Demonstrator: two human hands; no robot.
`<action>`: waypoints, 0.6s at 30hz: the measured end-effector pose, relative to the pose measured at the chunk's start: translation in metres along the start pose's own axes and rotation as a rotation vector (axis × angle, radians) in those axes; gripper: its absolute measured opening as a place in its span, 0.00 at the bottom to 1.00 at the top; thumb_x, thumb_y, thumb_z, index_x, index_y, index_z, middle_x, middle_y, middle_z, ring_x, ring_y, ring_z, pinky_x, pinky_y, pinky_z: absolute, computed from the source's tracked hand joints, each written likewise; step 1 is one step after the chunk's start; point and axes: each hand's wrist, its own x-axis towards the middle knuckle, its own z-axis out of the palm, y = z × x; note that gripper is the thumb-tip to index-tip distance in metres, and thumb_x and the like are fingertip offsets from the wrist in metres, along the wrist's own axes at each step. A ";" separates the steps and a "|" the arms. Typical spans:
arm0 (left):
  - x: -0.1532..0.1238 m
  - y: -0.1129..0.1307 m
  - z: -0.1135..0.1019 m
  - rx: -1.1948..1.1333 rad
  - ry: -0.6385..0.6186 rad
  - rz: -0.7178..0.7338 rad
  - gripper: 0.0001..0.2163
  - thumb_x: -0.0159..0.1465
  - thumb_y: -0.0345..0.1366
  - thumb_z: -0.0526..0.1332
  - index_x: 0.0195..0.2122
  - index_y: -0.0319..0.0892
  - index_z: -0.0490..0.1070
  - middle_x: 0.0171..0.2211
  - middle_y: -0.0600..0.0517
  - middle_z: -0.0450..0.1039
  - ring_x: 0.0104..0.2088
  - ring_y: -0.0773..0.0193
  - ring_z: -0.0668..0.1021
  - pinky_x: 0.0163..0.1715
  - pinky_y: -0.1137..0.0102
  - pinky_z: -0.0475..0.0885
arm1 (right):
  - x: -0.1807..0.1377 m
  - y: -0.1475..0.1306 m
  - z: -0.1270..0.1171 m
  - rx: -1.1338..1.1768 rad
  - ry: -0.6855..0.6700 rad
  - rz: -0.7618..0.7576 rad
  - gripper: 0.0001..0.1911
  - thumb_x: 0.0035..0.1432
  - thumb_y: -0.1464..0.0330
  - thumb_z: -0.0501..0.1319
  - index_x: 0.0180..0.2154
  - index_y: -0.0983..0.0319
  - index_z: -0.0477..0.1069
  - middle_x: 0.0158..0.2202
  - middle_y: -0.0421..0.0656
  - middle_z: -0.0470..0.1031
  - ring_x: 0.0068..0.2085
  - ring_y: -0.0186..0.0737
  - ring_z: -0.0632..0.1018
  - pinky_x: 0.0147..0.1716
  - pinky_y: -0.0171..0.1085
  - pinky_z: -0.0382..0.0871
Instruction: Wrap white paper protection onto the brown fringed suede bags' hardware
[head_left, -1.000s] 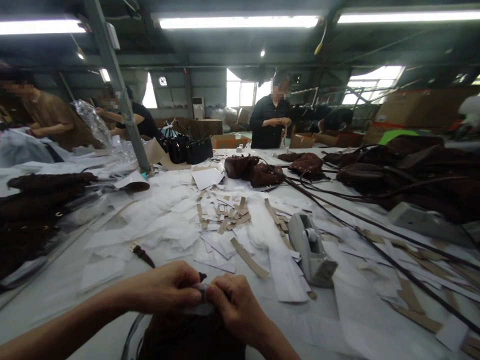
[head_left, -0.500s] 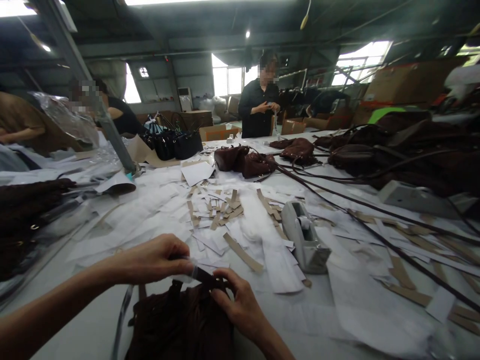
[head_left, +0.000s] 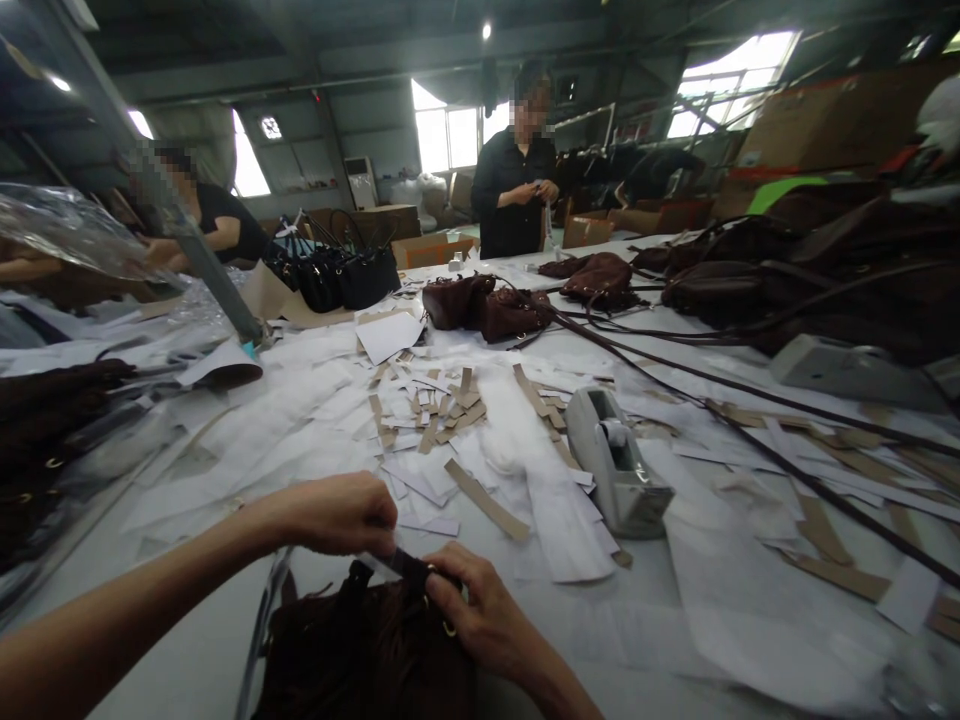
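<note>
At the bottom of the head view lies a dark brown bag (head_left: 367, 650) with brass-coloured rings. My right hand (head_left: 480, 605) pinches its strap (head_left: 412, 566) between thumb and fingers at the bag's top. My left hand (head_left: 349, 515) is closed just to the left, holding a thin clear plastic strip (head_left: 379, 563) that lies against the strap; whether it is tape or film I cannot tell. The left fingertips are turned away and partly hidden. A grey tape dispenser (head_left: 619, 470) stands on the table beyond my right hand.
Cardboard strips (head_left: 487, 500) and white sheets (head_left: 562, 530) litter the table. Brown bags (head_left: 487, 305) lie farther back, with a larger pile (head_left: 817, 270) at right and long straps trailing. A metal post (head_left: 202, 240) rises at left. A co-worker (head_left: 517, 180) stands across the table.
My left hand has turned over and shifted slightly right, its knuckles now higher, with the clear strip drawn down along the strap. My right hand keeps its pinch. The view has tilted slightly.
</note>
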 end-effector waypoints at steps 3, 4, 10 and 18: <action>0.010 0.022 0.014 0.188 0.101 0.014 0.09 0.56 0.35 0.57 0.19 0.40 0.69 0.15 0.56 0.60 0.18 0.68 0.61 0.19 0.72 0.51 | 0.001 -0.009 0.002 -0.059 0.026 -0.004 0.12 0.62 0.66 0.53 0.28 0.61 0.70 0.27 0.38 0.67 0.32 0.35 0.69 0.33 0.34 0.63; 0.012 0.027 0.017 0.217 0.133 0.016 0.10 0.56 0.34 0.56 0.19 0.40 0.69 0.15 0.55 0.60 0.19 0.67 0.62 0.20 0.72 0.51 | 0.000 -0.012 0.002 -0.054 0.037 0.000 0.12 0.62 0.67 0.53 0.28 0.61 0.69 0.27 0.38 0.67 0.32 0.35 0.69 0.33 0.34 0.63; 0.010 0.019 0.016 -0.065 0.102 0.009 0.12 0.60 0.38 0.55 0.23 0.39 0.71 0.16 0.58 0.59 0.20 0.70 0.63 0.20 0.75 0.55 | -0.019 -0.007 0.002 0.111 0.089 0.082 0.27 0.48 0.74 0.64 0.51 0.58 0.63 0.46 0.42 0.71 0.46 0.40 0.72 0.45 0.37 0.66; 0.013 -0.013 0.030 -0.055 0.085 -0.110 0.08 0.54 0.38 0.61 0.23 0.40 0.69 0.16 0.59 0.59 0.20 0.70 0.62 0.19 0.75 0.53 | -0.030 0.014 0.014 -0.045 0.196 0.006 0.20 0.49 0.80 0.59 0.44 0.59 0.68 0.50 0.46 0.67 0.52 0.42 0.70 0.52 0.41 0.66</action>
